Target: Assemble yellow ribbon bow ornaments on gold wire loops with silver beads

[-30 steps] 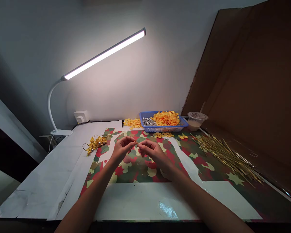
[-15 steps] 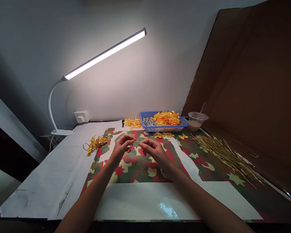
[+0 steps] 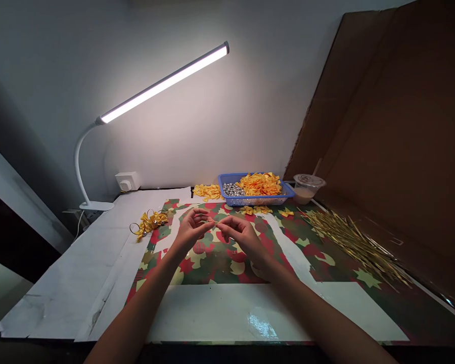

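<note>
My left hand (image 3: 191, 230) and my right hand (image 3: 240, 235) hover close together above a red, green and cream patterned wrapping paper (image 3: 220, 268). Their fingertips meet around a thin gold strand (image 3: 213, 223), which is small and mostly hidden by my fingers. Left of my left hand, a curled gold ribbon bow (image 3: 149, 223) with small beads lies on the paper's edge. Neither hand touches it.
Beyond my hands stands a blue plastic basket (image 3: 257, 201) holding silver beads (image 3: 232, 189) and yellow fabric pieces (image 3: 260, 184). Loose gold strands (image 3: 352, 242) lie to the right, below a lidded plastic cup (image 3: 306, 188) and a cardboard sheet (image 3: 394, 101). A white desk lamp (image 3: 163, 86) clamps on at the left.
My hands have come closer together than half a second ago, with the fingertips meeting again around the thin strand, much as they did a second ago.
</note>
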